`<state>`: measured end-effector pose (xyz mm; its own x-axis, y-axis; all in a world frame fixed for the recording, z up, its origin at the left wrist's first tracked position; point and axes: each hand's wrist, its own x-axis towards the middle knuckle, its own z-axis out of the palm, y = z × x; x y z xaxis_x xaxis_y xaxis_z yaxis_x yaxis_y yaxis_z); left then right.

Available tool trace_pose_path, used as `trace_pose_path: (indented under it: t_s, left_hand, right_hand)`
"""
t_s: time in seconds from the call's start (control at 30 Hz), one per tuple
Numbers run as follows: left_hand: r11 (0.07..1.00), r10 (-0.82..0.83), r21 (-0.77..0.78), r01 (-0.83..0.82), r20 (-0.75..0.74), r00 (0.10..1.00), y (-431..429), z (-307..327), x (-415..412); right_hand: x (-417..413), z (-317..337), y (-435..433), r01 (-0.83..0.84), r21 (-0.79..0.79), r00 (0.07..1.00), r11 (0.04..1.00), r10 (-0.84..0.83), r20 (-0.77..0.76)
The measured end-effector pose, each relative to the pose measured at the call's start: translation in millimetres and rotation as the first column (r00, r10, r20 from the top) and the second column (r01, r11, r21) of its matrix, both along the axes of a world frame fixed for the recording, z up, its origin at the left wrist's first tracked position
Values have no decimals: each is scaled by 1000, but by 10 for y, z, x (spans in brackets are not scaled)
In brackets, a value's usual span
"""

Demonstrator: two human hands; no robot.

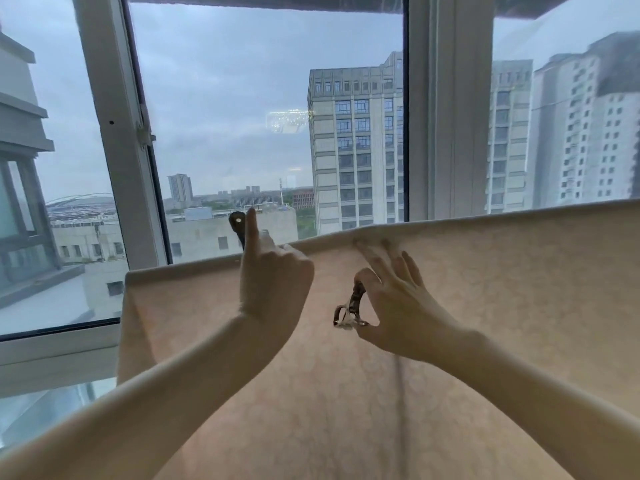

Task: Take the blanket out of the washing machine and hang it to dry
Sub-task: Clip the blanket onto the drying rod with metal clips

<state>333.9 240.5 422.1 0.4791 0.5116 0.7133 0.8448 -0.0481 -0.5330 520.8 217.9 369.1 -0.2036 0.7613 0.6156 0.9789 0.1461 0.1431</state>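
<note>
A pale beige blanket (485,289) hangs draped over a rail in front of the window, its top fold running from lower left up to the right. My left hand (273,278) is at the top fold and grips a dark clothes clip (238,227), with the index finger pointing up beside it. My right hand (391,306) pinches a second metal clip (351,308) between thumb and forefinger, while its other fingers reach out to the blanket's top edge. The rail itself is hidden under the cloth.
Behind the blanket stands a large window with white frames (114,140) and a thick white post (450,109). A white sill (59,355) runs at lower left. Tall buildings show outside.
</note>
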Motion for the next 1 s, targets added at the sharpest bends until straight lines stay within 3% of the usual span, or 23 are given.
trace_pose_path:
  t_s: [0.13, 0.33, 0.6, 1.0]
  left_hand:
    - [998, -16, -59, 18, 29, 999, 146, -59, 271]
    - [942, -314, -103, 319, 61, 947, 413, -102, 675]
    - [740, -659, -16, 672, 181, 730, 663, -3, 1206]
    - [626, -688, -161, 763, 346, 637, 577, 231, 2296]
  right_hand:
    - [196, -118, -147, 24, -42, 997, 999, -27, -75]
    - [479, -195, -369, 76, -81, 993, 994, -83, -81]
    - [1015, -210, -623, 95, -56, 988, 994, -101, -117]
    - [2077, -207, -989, 121, -19, 980, 992, -122, -158]
